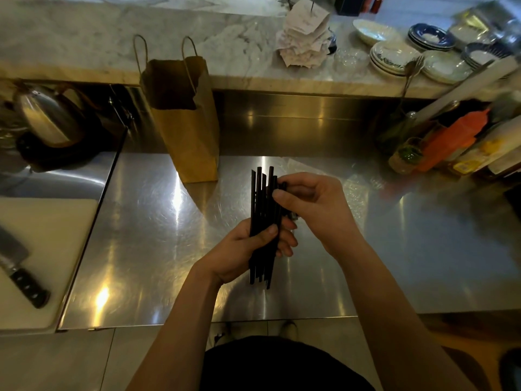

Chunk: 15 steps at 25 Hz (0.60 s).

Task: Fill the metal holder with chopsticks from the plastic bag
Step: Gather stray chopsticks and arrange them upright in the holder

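Observation:
A bundle of several black chopsticks (pixel 260 198) stands nearly upright over the steel counter (pixel 146 235). My left hand (pixel 248 249) grips the bundle round its lower half, thumb across the front. My right hand (pixel 313 204) is at the bundle's upper right, its fingers curled and pinching the top ends of a few sticks. A crumpled clear plastic bag (pixel 358 187) seems to lie on the counter just right of my right hand; it is faint. No metal holder shows.
A brown paper bag (pixel 186 122) stands open behind the chopsticks. At left are a kettle (pixel 48 117) and a white cutting board (pixel 42 249) with a cleaver (pixel 19 272). Sauce bottles (pixel 451 142) crowd the right. Stacked plates (pixel 394 57) and paper slips (pixel 304 35) sit on the marble ledge.

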Each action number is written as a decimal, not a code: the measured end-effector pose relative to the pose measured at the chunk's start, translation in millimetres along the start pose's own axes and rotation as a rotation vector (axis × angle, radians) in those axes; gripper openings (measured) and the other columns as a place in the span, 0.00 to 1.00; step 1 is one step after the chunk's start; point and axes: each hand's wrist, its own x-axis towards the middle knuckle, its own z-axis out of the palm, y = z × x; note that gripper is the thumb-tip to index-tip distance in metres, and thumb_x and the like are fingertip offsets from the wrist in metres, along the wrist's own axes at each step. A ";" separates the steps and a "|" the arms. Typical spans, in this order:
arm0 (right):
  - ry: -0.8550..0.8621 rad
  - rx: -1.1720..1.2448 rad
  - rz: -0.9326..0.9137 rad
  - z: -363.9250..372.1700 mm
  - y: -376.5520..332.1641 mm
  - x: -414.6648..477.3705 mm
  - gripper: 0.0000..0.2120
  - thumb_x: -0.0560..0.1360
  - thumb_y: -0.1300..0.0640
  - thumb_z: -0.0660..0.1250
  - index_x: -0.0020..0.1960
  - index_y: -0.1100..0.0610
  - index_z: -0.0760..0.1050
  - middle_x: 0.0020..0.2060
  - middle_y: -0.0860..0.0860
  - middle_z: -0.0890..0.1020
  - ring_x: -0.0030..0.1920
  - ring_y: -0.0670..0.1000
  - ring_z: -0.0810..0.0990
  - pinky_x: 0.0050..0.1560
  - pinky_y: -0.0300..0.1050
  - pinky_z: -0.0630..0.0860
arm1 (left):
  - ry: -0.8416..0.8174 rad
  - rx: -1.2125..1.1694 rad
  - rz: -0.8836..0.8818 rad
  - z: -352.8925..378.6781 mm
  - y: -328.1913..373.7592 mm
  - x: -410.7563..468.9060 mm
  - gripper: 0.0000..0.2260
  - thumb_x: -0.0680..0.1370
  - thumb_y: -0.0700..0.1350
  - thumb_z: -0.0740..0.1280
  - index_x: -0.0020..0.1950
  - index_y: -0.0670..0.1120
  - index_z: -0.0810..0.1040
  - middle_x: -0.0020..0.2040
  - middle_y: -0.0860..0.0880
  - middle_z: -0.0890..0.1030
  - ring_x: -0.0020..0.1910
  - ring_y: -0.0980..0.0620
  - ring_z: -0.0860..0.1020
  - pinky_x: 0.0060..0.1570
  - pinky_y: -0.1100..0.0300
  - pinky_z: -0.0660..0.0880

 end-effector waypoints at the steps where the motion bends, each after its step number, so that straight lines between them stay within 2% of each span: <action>1: 0.000 0.004 -0.004 -0.6 -0.2 -0.4 0.09 0.72 0.64 0.72 0.52 0.62 0.81 0.42 0.55 0.87 0.42 0.53 0.86 0.42 0.40 0.80 | -0.005 0.000 -0.003 -0.5 -0.1 0.2 0.12 0.82 0.39 0.55 0.59 0.40 0.75 0.48 0.46 0.81 0.47 0.48 0.79 0.50 0.56 0.75; 5: 0.060 -0.035 -0.069 -0.6 -0.7 -3.5 0.12 0.70 0.64 0.74 0.53 0.58 0.80 0.41 0.53 0.86 0.43 0.50 0.86 0.45 0.41 0.81 | -0.021 0.009 -0.019 -0.6 2.1 0.0 0.11 0.81 0.40 0.56 0.59 0.42 0.76 0.48 0.46 0.81 0.47 0.48 0.80 0.50 0.55 0.74; 10: 0.210 -0.044 -0.158 1.8 0.0 -7.5 0.09 0.69 0.64 0.75 0.48 0.56 0.81 0.42 0.51 0.86 0.43 0.48 0.86 0.45 0.44 0.82 | -0.019 0.002 -0.015 4.0 7.9 3.9 0.13 0.81 0.41 0.56 0.57 0.46 0.79 0.46 0.49 0.82 0.44 0.51 0.80 0.46 0.60 0.75; 15: 0.269 -0.038 -0.161 1.9 -2.0 -8.8 0.10 0.68 0.63 0.76 0.46 0.55 0.79 0.41 0.49 0.86 0.43 0.47 0.86 0.45 0.42 0.82 | -0.009 -0.006 -0.013 4.2 8.6 7.1 0.12 0.82 0.39 0.55 0.57 0.44 0.78 0.44 0.48 0.82 0.41 0.52 0.80 0.42 0.62 0.75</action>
